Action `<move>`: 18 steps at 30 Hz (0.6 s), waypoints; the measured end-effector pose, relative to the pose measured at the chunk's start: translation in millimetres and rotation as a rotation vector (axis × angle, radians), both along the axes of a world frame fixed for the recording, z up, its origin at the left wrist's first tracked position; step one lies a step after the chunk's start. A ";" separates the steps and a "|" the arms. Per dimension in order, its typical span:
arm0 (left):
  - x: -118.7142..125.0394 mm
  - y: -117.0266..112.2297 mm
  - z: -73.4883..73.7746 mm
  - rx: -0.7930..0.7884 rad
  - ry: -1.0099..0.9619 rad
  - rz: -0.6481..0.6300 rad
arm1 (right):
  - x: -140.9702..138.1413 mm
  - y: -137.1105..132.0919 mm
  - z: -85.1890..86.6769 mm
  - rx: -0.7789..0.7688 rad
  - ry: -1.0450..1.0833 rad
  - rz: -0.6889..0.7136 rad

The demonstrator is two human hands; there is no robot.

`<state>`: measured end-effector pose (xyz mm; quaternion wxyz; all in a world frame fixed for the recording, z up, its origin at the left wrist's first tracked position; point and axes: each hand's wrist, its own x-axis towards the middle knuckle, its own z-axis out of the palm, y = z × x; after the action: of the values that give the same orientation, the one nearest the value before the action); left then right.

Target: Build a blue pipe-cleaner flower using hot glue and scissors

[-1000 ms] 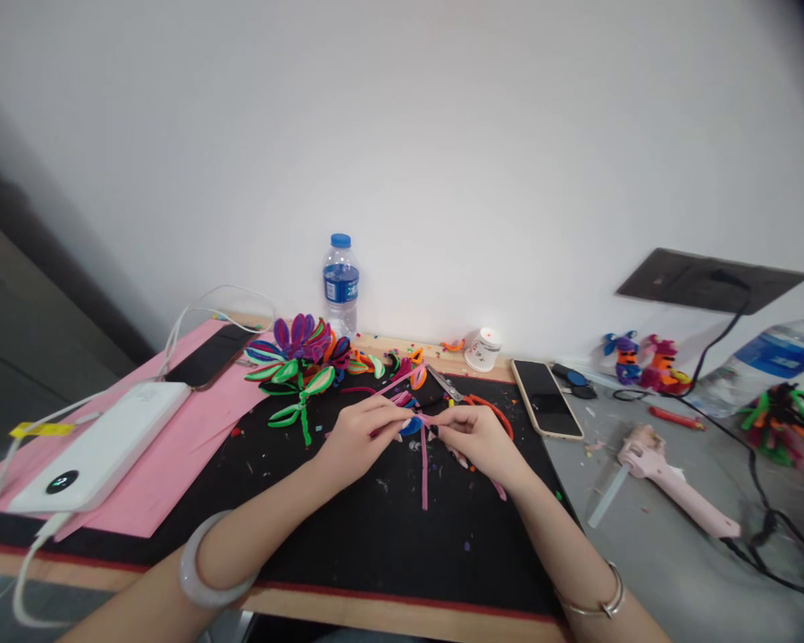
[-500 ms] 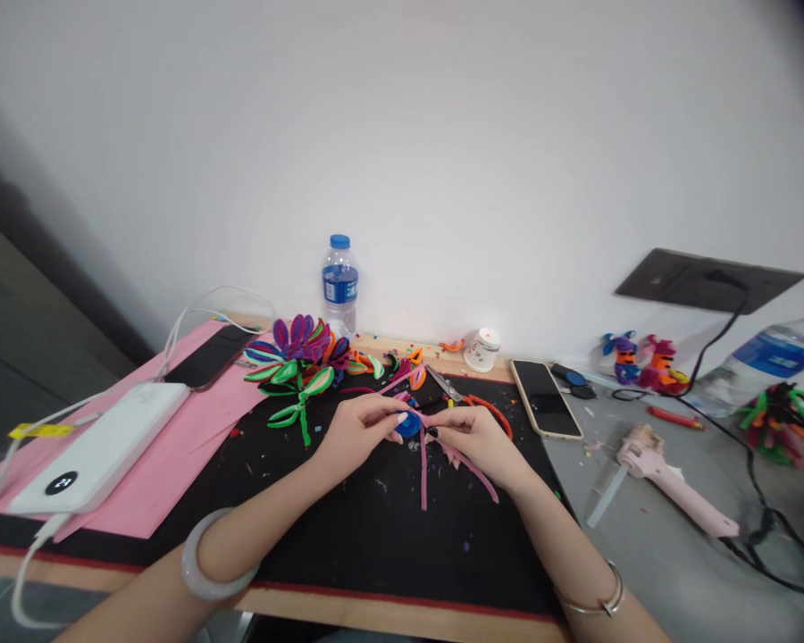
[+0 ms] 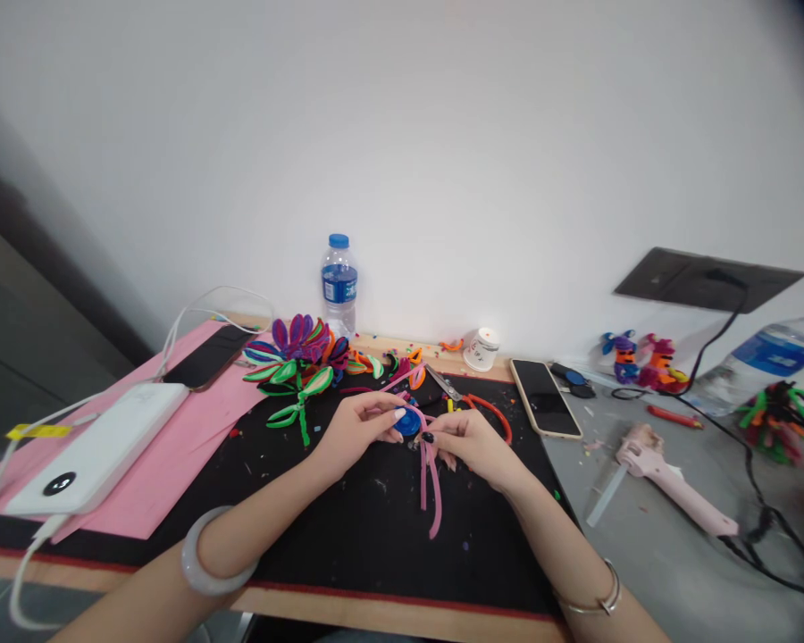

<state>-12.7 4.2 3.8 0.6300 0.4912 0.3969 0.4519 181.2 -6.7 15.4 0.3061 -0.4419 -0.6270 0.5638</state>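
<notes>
My left hand (image 3: 355,433) is closed in a pinch on a small blue coiled disc (image 3: 408,421), which looks like wound pipe cleaner. Pink pipe cleaners (image 3: 435,505) run over the disc, and two ends hang down over the black mat. Right beside it, my right hand (image 3: 475,444) pinches a pink strand between thumb and forefinger; those fingertips partly hide where it meets the disc. Another pink strand sticks out behind my left hand. Just beyond my right hand lie scissors with orange handles (image 3: 496,415).
Pipe-cleaner flowers (image 3: 301,362) lie beyond my left hand, near a water bottle (image 3: 339,288). A paper cup (image 3: 481,349) stands by the wall. To the right are a phone (image 3: 546,399) and a pink glue gun (image 3: 676,489); left, a white power bank (image 3: 100,446) on pink sheets.
My right hand has bent a pink strand over the disc, so its end, which slanted right, now hangs nearly straight down beside the other. My left hand stays in place.
</notes>
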 end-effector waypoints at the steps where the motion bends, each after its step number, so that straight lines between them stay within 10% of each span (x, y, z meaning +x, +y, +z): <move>1: 0.3 -0.3 0.2 -0.009 -0.006 0.001 | -0.4 -0.1 -0.1 -0.004 0.007 0.000; 18: -1.6 -0.5 0.4 0.137 0.023 -0.016 | 0.2 -2.7 0.3 -0.242 0.245 -0.016</move>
<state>-14.2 3.8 4.2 0.5938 0.5415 0.3686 0.4673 181.4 -9.4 15.8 0.3292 -0.4085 -0.5091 0.6824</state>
